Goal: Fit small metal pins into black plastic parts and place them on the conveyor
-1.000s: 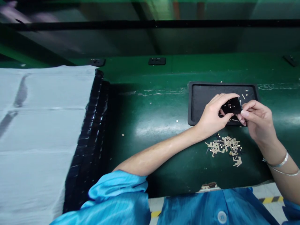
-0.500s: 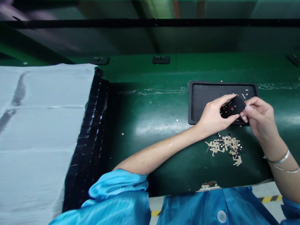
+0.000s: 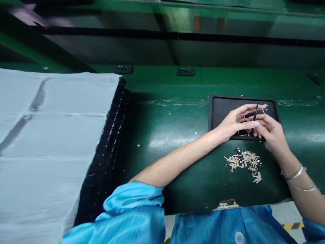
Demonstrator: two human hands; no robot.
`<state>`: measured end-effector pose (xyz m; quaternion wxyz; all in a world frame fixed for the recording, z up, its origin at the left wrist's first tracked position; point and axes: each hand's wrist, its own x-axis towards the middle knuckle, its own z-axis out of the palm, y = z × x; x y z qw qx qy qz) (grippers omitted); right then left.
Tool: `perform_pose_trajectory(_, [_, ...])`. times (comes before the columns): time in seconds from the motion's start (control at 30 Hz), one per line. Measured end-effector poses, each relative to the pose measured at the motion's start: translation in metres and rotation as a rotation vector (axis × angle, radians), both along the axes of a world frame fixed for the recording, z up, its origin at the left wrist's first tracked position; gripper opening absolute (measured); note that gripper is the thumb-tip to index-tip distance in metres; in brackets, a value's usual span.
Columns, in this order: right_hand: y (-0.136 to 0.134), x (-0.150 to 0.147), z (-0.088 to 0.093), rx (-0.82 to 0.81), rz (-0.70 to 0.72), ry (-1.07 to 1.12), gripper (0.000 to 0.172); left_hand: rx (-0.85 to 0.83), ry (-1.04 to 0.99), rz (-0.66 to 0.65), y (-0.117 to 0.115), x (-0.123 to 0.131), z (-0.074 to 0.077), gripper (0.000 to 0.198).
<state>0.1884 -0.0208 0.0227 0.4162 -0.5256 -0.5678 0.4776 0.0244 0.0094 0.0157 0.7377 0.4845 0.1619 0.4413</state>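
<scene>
A thin black plate with small cut-outs (image 3: 255, 112) is held edge-on over the black tray (image 3: 210, 113). My left hand (image 3: 235, 121) grips its edges between the thumb and the outstretched fingers. From the other side, the fingers of my right hand (image 3: 271, 130) are closed at the plate's lower part, close to my left thumb. Whether a small piece sits in those right fingers is hidden. Just in front of the tray lies a pile of small beige and black scraps (image 3: 245, 160). A few scraps also lie in the tray.
On the left stands a tall stack of black trays (image 3: 111, 135) topped by a whitish sheet (image 3: 63, 135). Black sockets (image 3: 186, 72) line the back of the green bench (image 3: 182, 176). Loose bits are scattered on the bench top.
The black plate has turned from showing its broad face to standing edge-on. My right hand has moved left, closer to my left hand. The whole view has shifted slightly.
</scene>
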Motion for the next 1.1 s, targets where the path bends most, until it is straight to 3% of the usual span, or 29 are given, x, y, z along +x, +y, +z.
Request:
perform_pose_trajectory(0.07, [0.001,0.002,-0.001,-0.066,0.07,0.044,0.032,-0.029,-0.038,-0.043,0.001,0.001,-0.001,0.046])
perform_pose_trajectory(0.13, [0.003,0.006,-0.002,-0.111,0.054,0.102,0.033,-0.042,-0.05,-0.021,0.001,0.004,-0.002,0.049])
perform_pose_trajectory(0.23, [0.016,0.012,0.001,-0.141,-0.069,0.174,0.032,-0.069,-0.02,0.172,0.0,0.008,-0.003,0.055])
perform_pose_trajectory(0.37, [0.066,0.012,0.013,-0.139,-0.259,0.113,0.023,-0.181,0.011,0.393,0.0,0.01,-0.006,0.043])
perform_pose_trajectory(0.53, [0.137,0.012,0.028,-0.109,-0.451,0.039,0.021,-0.224,0.001,0.392,0.002,0.011,-0.008,0.037])
perform_pose_trajectory(0.6, [0.14,0.016,0.03,-0.085,-0.515,-0.023,0.017,-0.23,-0.005,0.392,0.002,0.012,-0.007,0.035])
perform_pose_trajectory(0.67, [0.123,0.02,0.029,-0.025,-0.526,-0.07,0.006,-0.241,-0.006,0.39,0.002,0.013,-0.007,0.034])
perform_pose_trajectory(0.8, [0.051,0.02,0.03,0.15,-0.324,-0.294,0.006,-0.249,-0.006,0.394,0.001,0.014,-0.004,0.029])
perform_pose_trajectory(0.87, [0.013,0.013,0.033,0.254,-0.101,-0.523,0.006,-0.254,-0.008,0.392,0.001,0.014,-0.002,0.027])
perform_pose_trajectory(0.93, [-0.016,0.003,0.035,0.339,0.218,-0.659,0.008,-0.26,-0.005,0.386,0.001,0.013,-0.001,0.025])
perform_pose_trajectory(1.0, [-0.034,-0.008,0.034,0.416,0.458,-0.715,0.012,-0.26,0.0,0.382,0.001,0.013,0.0,0.024])
perform_pose_trajectory(1.1, [-0.047,-0.021,0.028,0.513,0.61,-0.836,0.016,-0.254,0.008,0.381,0.001,0.013,0.001,0.023])
